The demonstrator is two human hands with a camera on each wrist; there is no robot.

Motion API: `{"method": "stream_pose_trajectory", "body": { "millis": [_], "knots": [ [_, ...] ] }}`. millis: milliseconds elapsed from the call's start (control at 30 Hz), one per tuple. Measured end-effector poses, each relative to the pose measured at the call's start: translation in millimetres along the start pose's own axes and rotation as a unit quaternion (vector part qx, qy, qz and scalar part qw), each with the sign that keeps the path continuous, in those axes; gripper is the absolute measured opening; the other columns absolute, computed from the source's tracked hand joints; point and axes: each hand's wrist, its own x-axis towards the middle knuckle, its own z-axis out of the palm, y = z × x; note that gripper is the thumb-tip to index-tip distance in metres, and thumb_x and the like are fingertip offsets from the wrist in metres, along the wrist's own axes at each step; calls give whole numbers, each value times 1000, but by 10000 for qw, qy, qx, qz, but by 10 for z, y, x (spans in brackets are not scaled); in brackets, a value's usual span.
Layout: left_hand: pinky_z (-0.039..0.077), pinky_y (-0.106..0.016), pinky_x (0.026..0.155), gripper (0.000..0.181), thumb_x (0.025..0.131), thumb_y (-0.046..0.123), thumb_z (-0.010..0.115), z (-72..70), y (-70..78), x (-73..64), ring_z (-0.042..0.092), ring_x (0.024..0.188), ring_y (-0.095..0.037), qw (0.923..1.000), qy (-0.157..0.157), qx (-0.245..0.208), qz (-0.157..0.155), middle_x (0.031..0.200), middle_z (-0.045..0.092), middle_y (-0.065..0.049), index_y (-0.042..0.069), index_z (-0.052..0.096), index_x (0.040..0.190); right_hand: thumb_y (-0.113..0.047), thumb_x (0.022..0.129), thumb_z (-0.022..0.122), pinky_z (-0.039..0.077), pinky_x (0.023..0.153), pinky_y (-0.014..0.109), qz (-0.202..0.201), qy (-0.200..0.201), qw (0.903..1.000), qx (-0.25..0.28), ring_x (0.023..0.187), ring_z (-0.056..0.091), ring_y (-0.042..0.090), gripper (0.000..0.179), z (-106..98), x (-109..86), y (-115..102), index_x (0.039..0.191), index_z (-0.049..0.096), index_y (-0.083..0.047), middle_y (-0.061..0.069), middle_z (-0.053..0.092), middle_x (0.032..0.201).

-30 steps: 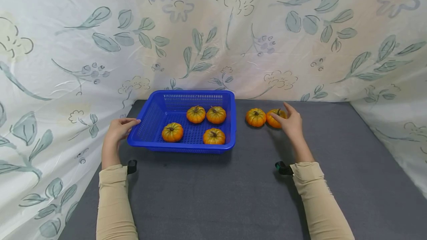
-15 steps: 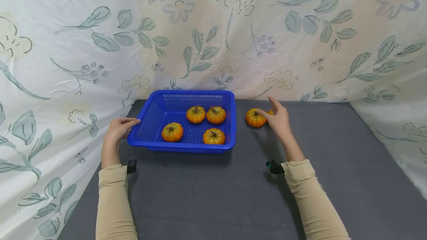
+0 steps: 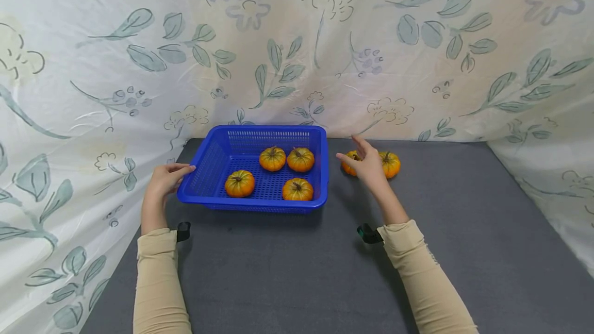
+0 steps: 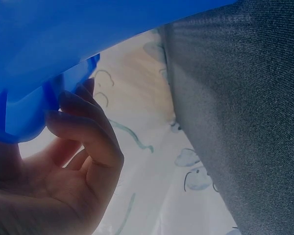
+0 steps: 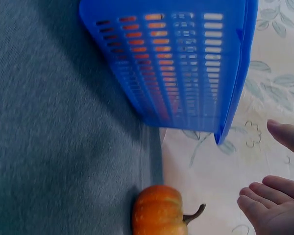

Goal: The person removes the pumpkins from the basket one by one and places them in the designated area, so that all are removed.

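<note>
A blue plastic basket [image 3: 211, 201] holds several small orange pumpkins, among them one at the front left [image 3: 239, 184]. My left hand [image 3: 162, 183] grips its left rim, thumb on one side and bent fingers [image 4: 85, 120] under the edge in the left wrist view. To the right of the basket, two more pumpkins sit on the table. Above the nearer pumpkin [image 3: 349, 167] hovers my right hand [image 3: 368, 165], thumb and fingers spread with nothing held. It partly hides that pumpkin and overlaps the edge of the farther one [image 3: 390, 164].
A dark grey cloth [image 3: 278, 272] covers the table. Behind and on both sides hangs a pale floral curtain [image 3: 297, 40], close to the back of the basket. Black straps [image 3: 368, 233] show at both wrists.
My right hand has moved left, from over the farther pumpkin to over the one nearer the basket. The left hand, the basket and the pumpkins have stayed in place.
</note>
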Motion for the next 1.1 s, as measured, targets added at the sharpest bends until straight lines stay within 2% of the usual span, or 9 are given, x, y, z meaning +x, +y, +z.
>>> {"method": "stream_pose_trajectory", "body": {
  "millis": [300,533,800,1100],
  "knots": [
    [52,-28,82,63,96,46,56,-12,6,14,59,91,-9,9999,56,93,5,138,52,-22,1,51,139,-28,91,70,29,119,43,-29,-525,9986,28,148,30,27,77,162,-12,-122,153,30,-6,13,32,159],
    [51,-20,71,63,95,46,57,-7,1,17,57,79,0,9999,8,70,99,133,55,-19,0,52,138,-25,90,71,29,119,41,-221,-765,9967,185,147,32,26,75,337,-20,-223,151,33,-6,13,34,158],
    [51,-19,71,63,95,46,57,-13,-5,20,57,79,0,9999,53,79,92,129,56,-17,0,52,137,-20,90,71,30,118,41,-271,-1014,9944,150,146,34,27,71,470,-61,-350,150,36,-8,14,37,156],
    [51,-22,74,65,95,47,57,-20,1,15,58,80,-1,9999,-5,78,103,126,58,-16,-1,51,139,-25,88,73,35,115,43,-372,-1266,9912,147,143,38,29,72,597,-80,-381,149,38,-10,13,39,155]
  ]
}}
